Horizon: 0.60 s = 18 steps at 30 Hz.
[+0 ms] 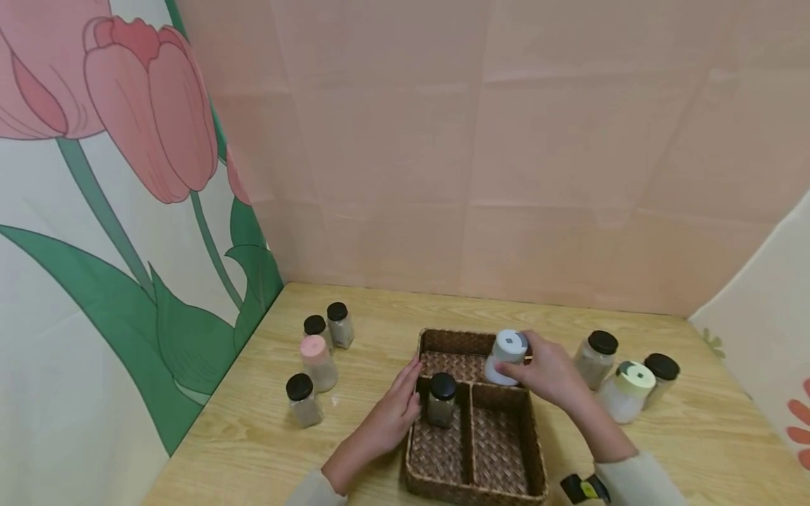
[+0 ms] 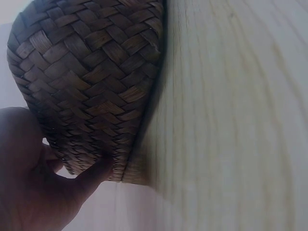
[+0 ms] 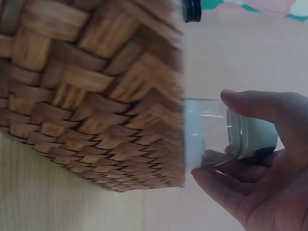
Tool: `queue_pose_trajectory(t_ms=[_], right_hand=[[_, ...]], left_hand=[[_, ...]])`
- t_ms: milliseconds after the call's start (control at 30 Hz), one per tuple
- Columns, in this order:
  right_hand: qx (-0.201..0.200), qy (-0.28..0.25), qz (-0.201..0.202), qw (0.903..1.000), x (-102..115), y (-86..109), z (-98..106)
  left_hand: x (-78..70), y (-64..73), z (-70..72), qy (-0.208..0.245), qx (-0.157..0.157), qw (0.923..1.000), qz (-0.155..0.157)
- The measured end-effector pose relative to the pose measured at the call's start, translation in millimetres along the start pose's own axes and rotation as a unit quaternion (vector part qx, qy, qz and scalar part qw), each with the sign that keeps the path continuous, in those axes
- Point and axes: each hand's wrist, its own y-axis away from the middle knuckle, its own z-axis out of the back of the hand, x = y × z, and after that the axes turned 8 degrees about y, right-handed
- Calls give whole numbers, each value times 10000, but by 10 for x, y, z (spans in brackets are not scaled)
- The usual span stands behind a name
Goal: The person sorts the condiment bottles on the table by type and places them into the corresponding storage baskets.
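Observation:
My right hand [image 1: 549,369] grips a clear jar with a white lid [image 1: 506,357] and pale contents, its lower part within the back compartment of a brown woven divided basket [image 1: 477,495]. In the right wrist view, the basket wall [image 3: 96,106] hides the jar's bottom, and the fingers curl round its lid end. My left hand [image 1: 394,411] holds the basket's left wall; the left wrist view has its fingertips against the outer weave [image 2: 96,91]. A black-lidded jar [image 1: 441,400] stands in the front left compartment. The front right compartment [image 1: 500,450] holds nothing.
On the table's left stand several jars with black lids [image 1: 304,400] and one with a pink lid [image 1: 319,364]. To the right are black-lidded jars [image 1: 596,360] and one with a pale yellow lid [image 1: 626,393]. A pink cloth backdrop [image 1: 474,176] rises behind the table.

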Motion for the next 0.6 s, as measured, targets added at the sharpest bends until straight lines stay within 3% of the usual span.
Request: queue_pose_trajectory(t_ms=[600], right_hand=[[468, 152, 250, 9985, -21, -29, -72]], left_hand=[[-13, 3, 0, 60, -8, 10000, 45]])
